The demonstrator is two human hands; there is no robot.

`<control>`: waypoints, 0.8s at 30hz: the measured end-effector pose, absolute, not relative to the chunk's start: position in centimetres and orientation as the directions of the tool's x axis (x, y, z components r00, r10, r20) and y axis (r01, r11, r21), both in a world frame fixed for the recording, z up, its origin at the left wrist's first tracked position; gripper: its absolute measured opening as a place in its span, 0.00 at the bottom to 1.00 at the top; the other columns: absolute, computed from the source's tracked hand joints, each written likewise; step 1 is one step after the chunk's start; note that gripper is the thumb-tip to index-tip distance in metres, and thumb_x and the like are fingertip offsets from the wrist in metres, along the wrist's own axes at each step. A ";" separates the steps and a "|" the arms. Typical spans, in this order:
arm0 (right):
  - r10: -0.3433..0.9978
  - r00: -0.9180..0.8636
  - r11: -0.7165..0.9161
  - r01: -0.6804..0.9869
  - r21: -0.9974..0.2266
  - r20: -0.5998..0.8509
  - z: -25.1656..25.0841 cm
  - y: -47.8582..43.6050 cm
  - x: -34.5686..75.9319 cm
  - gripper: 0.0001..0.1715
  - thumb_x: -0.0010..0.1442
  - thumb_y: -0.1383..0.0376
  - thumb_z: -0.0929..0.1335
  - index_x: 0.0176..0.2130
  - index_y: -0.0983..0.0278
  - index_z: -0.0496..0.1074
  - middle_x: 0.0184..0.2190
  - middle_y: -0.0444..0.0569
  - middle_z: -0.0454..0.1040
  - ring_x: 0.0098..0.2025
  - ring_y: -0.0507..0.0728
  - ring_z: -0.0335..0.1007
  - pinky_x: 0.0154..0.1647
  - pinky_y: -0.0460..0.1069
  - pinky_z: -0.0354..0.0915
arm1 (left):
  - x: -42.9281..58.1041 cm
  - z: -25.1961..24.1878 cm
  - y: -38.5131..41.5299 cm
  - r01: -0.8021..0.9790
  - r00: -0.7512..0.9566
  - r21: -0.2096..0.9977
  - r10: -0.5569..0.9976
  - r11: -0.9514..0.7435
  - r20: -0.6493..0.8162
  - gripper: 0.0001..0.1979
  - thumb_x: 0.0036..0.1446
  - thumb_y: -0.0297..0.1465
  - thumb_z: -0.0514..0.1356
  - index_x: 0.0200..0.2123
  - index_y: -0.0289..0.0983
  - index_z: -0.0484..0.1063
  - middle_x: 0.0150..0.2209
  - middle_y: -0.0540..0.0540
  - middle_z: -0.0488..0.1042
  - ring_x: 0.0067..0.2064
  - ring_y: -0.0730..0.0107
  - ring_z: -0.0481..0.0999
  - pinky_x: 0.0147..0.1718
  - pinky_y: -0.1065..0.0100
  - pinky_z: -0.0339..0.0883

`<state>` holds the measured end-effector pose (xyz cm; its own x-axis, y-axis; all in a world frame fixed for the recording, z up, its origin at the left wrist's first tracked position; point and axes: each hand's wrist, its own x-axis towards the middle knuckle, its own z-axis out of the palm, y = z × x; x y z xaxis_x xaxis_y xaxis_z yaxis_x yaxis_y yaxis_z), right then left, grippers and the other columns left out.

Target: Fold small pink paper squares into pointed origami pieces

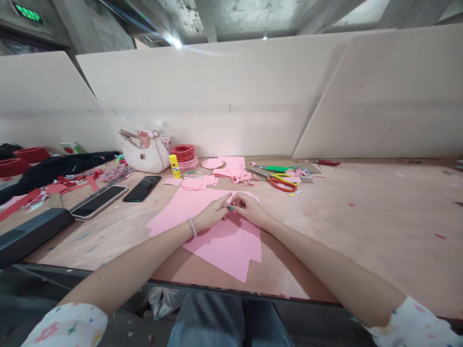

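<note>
While the left hand point(211, 216) and right hand point(249, 209) rest on overlapping pink paper sheets point(220, 248), their fingertips point(230, 203) meet in a narrow closure; whether they pinch an edge of paper, I cannot tell. The sheets lie on a plywood table point(361, 231). Red-handled scissors point(281, 183) sit at one o'clock, a yellow glue stick point(174, 166) at eleven, a black smartphone point(142, 188) at ten, and a white handbag point(143, 153) farther out at eleven.

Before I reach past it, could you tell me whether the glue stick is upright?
Upright: the glue stick stands on its end beside the white handbag.
</note>
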<state>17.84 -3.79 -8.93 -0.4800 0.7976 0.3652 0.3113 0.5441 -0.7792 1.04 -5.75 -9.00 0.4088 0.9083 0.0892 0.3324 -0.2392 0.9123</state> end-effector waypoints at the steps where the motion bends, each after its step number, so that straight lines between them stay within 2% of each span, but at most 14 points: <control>1: 0.793 -0.479 0.561 0.336 -0.756 0.376 -8.9 -3.9 17.8 0.02 0.51 0.67 0.64 0.28 0.64 0.63 0.21 0.40 0.61 0.23 0.48 0.53 0.24 0.44 0.50 | 1.0 -8.9 -5.8 0.316 0.410 0.923 0.909 -0.220 0.076 0.33 0.51 0.26 0.49 0.61 0.35 0.44 0.38 0.46 0.71 0.25 0.81 0.65 0.29 0.74 0.63; 6: 0.791 -0.466 0.596 0.436 -0.674 0.397 -8.7 -4.4 17.6 0.01 0.51 0.67 0.63 0.28 0.63 0.63 0.23 0.41 0.60 0.25 0.49 0.55 0.26 0.45 0.51 | 1.4 -8.6 -5.7 0.242 0.349 0.963 0.937 -0.115 0.024 0.31 0.53 0.27 0.50 0.60 0.34 0.46 0.31 0.48 0.70 0.25 0.78 0.68 0.28 0.72 0.65; 10: 0.824 -0.376 0.564 0.472 -0.678 0.424 -8.8 -4.4 17.5 0.06 0.52 0.63 0.63 0.29 0.63 0.60 0.24 0.41 0.61 0.26 0.50 0.56 0.27 0.45 0.52 | 1.5 -8.8 -5.4 0.096 0.255 0.989 0.963 -0.112 0.084 0.28 0.56 0.30 0.49 0.60 0.38 0.47 0.35 0.45 0.69 0.31 0.74 0.71 0.30 0.69 0.68; 13: 0.835 -0.386 0.542 0.459 -0.704 0.391 -8.8 -4.1 17.6 0.09 0.54 0.62 0.61 0.26 0.64 0.59 0.23 0.41 0.61 0.26 0.50 0.56 0.27 0.46 0.53 | 1.4 -8.8 -5.4 0.160 0.181 0.959 0.962 -0.233 0.204 0.26 0.57 0.34 0.48 0.59 0.39 0.50 0.42 0.42 0.70 0.37 0.69 0.72 0.32 0.68 0.69; 15: 0.824 -0.445 0.534 0.403 -0.743 0.350 -8.8 -4.0 17.7 0.11 0.56 0.62 0.59 0.25 0.64 0.61 0.23 0.42 0.62 0.28 0.51 0.58 0.28 0.46 0.54 | 1.4 -8.6 -5.5 0.198 0.197 0.924 0.937 -0.327 0.290 0.24 0.58 0.34 0.47 0.58 0.39 0.50 0.47 0.41 0.68 0.44 0.66 0.70 0.38 0.65 0.68; 18: 0.820 -0.493 0.467 0.280 -0.839 0.292 -8.7 -3.9 17.7 0.12 0.57 0.60 0.58 0.30 0.64 0.64 0.25 0.43 0.63 0.26 0.50 0.59 0.26 0.45 0.55 | 1.6 -8.2 -5.9 0.191 0.294 0.885 0.885 -0.424 0.361 0.24 0.59 0.31 0.45 0.58 0.37 0.49 0.52 0.40 0.65 0.54 0.66 0.63 0.50 0.62 0.60; 21: 0.841 -0.481 0.400 0.242 -0.884 0.249 -8.6 -3.9 17.8 0.14 0.57 0.58 0.59 0.29 0.64 0.64 0.22 0.41 0.61 0.21 0.48 0.55 0.21 0.44 0.53 | 1.8 -8.2 -6.1 0.247 0.340 0.860 0.871 -0.447 0.355 0.24 0.58 0.28 0.45 0.59 0.36 0.48 0.53 0.41 0.64 0.55 0.69 0.61 0.54 0.63 0.53; 24: 0.847 -0.461 0.417 0.264 -0.870 0.266 -8.6 -4.0 18.0 0.14 0.56 0.58 0.60 0.26 0.64 0.63 0.20 0.40 0.59 0.20 0.47 0.54 0.21 0.44 0.53 | 1.8 -8.3 -6.1 0.389 0.318 0.805 0.885 -0.448 0.340 0.21 0.57 0.28 0.45 0.55 0.35 0.55 0.52 0.42 0.65 0.52 0.69 0.65 0.51 0.65 0.57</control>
<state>18.00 -4.03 -8.60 -0.4608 0.8468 0.2657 0.2638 0.4166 -0.8700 1.79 -6.06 -8.26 0.3178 0.8852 0.3397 0.3893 -0.4485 0.8045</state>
